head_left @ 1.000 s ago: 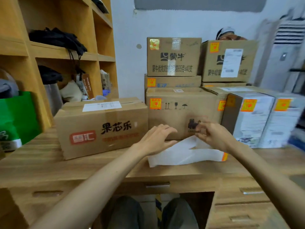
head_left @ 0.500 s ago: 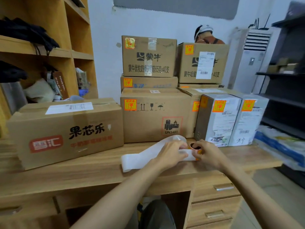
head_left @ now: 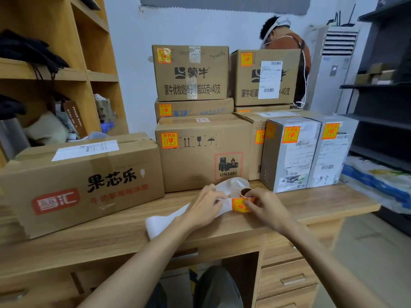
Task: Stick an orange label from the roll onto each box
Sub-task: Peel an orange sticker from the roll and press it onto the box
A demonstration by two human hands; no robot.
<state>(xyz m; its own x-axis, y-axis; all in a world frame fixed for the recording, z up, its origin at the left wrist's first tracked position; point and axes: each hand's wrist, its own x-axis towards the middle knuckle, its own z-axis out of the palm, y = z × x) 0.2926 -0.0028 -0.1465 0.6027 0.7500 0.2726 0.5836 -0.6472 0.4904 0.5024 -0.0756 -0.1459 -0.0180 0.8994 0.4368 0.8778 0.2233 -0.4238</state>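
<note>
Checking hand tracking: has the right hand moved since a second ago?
Yes. The right hand dropped from overlapping the UN3481 mark to below it, over the desk.

The label (head_left: 239, 205) is orange with a yellow middle and red print, the roll (head_left: 245, 192) has a brown core, and the strip (head_left: 162, 222) is plain white. The left box (head_left: 124, 196) is brown card with black characters, a red logo and a white slip. The middle box (head_left: 200, 165) is brown with an orange sticker (head_left: 169, 140), black symbols and a red hatched square, and the desk (head_left: 311, 203) is light wood grain.
</note>
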